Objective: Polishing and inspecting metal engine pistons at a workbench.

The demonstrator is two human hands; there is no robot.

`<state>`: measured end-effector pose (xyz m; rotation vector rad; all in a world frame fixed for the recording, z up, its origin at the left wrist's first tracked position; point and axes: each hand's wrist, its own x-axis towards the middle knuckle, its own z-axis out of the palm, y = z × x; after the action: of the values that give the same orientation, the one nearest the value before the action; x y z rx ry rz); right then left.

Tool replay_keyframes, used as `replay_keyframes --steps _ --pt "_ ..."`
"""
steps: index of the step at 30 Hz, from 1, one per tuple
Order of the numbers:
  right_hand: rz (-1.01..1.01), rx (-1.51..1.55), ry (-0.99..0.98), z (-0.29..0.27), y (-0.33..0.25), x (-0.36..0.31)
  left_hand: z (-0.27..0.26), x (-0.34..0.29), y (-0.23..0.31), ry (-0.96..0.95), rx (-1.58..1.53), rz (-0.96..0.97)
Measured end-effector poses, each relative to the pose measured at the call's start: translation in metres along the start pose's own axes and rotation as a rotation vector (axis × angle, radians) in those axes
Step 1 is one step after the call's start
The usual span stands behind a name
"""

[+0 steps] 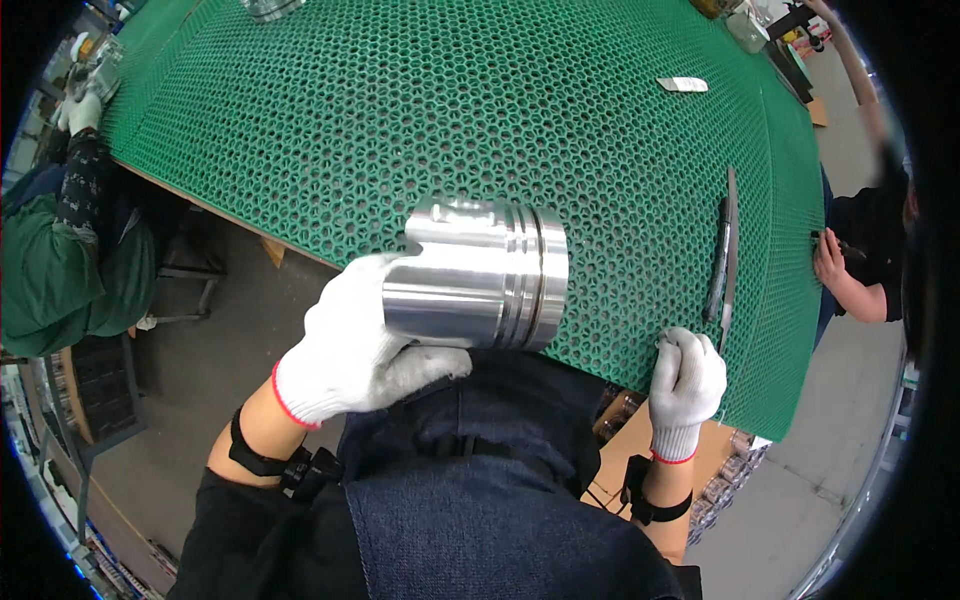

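My left hand [345, 335], in a white knit glove with a red cuff, grips a shiny metal piston [465, 285] from its left end. The piston lies on its side in the air near the table's front edge, its ring grooves toward the right. The fingers behind it are hidden; the thumb runs along its underside. My right hand [688, 378], gloved alike, rests at the mat's front edge with curled fingers. A small dark spot shows by its fingertips, but what it holds is unclear. Just beyond lie a long thin grey strip-like tool [732, 240] and a dark-handled one [718, 270].
A green honeycomb mat [400, 130] covers the table. On it lie a small pale blade-shaped piece [683, 85] and, far left, another metal cylinder [272, 8]. Co-workers stand at left [60, 240] and right [875, 250]. Below the right edge are a cardboard box [640, 455] and wrapped parts [730, 480].
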<state>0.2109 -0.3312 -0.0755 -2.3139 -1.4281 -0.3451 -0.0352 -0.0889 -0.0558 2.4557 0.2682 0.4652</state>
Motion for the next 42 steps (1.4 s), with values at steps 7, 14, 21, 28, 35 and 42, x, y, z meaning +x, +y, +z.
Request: replay_keyframes --steps 7,14,21,28,35,42 --pt "0.012 -0.006 -0.034 -0.003 0.000 0.000 -0.005 0.015 -0.007 0.336 -1.175 -0.524" --pt "0.015 -0.007 -0.035 -0.002 -0.001 0.002 0.006 0.019 -0.017 0.243 -0.561 -0.230" --pt "0.032 -0.004 -0.036 -0.002 0.000 0.002 0.006 0.021 -0.019 0.155 -0.456 -0.256" --pt "0.023 -0.001 -0.028 -0.001 -0.001 0.003 -0.001 0.019 -0.021 0.065 -0.248 -0.076" --pt "0.022 -0.019 -0.017 -0.003 -0.004 0.001 -0.007 0.022 -0.022 0.066 -0.237 -0.068" --pt "0.057 0.049 -0.062 -0.012 -0.003 0.006 -0.011 0.084 0.038 -0.098 0.467 0.280"
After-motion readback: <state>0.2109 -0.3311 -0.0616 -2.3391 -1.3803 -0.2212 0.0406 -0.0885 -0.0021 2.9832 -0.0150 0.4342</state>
